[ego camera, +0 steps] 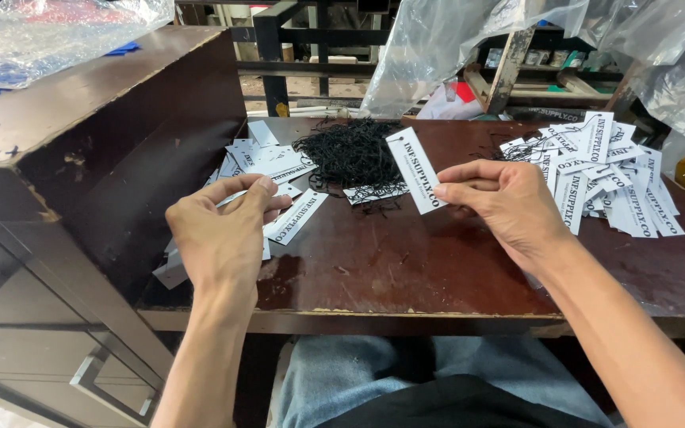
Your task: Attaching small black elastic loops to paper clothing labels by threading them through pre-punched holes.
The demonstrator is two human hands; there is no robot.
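Observation:
My right hand pinches a white paper tag by its lower end, holding it tilted above the dark wooden table. My left hand hovers over a loose pile of white tags at the left, fingers curled with thumb and forefinger pressed together; a thin black string may run from it, too fine to tell. A tangle of black strings lies between the two piles. Finished-looking tags with strings are heaped at the right.
A dark wooden cabinet with drawers stands close on the left. Clear plastic bags hang behind the table, another lies on the cabinet top. My lap in jeans is under the table edge.

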